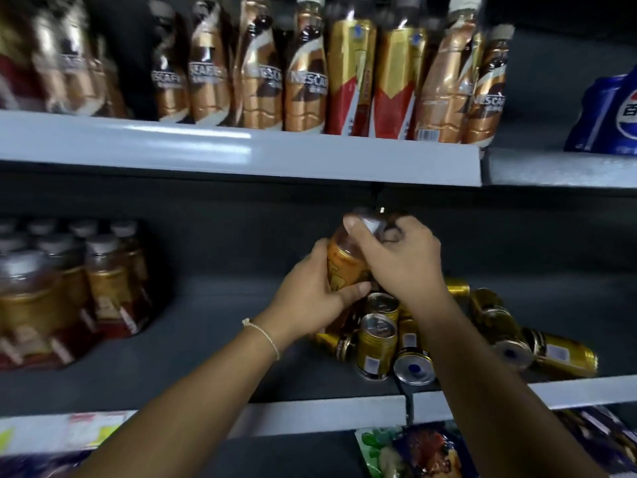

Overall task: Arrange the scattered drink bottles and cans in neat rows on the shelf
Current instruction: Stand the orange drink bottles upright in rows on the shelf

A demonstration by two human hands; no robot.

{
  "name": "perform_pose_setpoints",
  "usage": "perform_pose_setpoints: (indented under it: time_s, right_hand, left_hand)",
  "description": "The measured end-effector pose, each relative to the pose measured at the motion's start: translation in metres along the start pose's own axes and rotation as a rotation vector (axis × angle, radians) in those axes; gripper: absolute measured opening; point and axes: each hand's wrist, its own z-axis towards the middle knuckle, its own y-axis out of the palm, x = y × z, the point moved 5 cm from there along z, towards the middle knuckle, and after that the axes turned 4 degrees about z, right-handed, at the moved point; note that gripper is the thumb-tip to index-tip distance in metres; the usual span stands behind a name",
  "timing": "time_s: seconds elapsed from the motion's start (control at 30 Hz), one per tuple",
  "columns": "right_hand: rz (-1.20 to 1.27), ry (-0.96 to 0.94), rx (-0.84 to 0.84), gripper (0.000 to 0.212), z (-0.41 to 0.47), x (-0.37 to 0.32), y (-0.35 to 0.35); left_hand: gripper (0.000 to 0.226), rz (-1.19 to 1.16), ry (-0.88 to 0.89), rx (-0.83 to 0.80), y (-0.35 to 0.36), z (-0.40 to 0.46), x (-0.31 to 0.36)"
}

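Observation:
A gold-labelled drink bottle (344,260) is held above the middle shelf (224,326), over a heap of cans. My left hand (310,294) grips its lower body from the left, thumb across the front. My right hand (403,257) wraps round its upper part and cap from the right. Beneath my hands lies a jumble of gold cans (406,343), some upright, some on their sides, spreading right to a toppled can (565,353). A neat block of gold-and-red bottles (69,294) stands at the shelf's left.
The upper shelf (241,157) carries rows of coffee bottles (262,74) and gold-red bottles (372,81). A blue cola pack (613,115) sits at upper right. Snack packets (413,453) lie on the lowest level. Bare dark shelf stretches between the left bottles and the cans.

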Motion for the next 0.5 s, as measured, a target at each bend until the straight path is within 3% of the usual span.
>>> perform_pose_setpoints:
  time_s: [0.17,0.37,0.43,0.5]
  right_hand:
    - [0.199,-0.015,-0.142,0.04,-0.031,-0.017,0.064]
    - [0.148,0.051,-0.296,0.022,-0.077,-0.006,0.147]
    - [0.115,0.084,-0.432,0.027,-0.096,-0.003,0.181]
    - [0.073,0.106,-0.561,0.046,-0.115,-0.006,0.212]
  left_hand:
    - [0.057,-0.202,-0.103,-0.005,-0.058,-0.037,-0.043]
    - [0.05,-0.44,-0.163,-0.023,-0.115,-0.078,-0.094]
    - [0.049,-0.494,-0.189,-0.006,-0.133,-0.091,-0.113]
    - [0.051,-0.534,-0.226,0.016,-0.15,-0.103,-0.133]
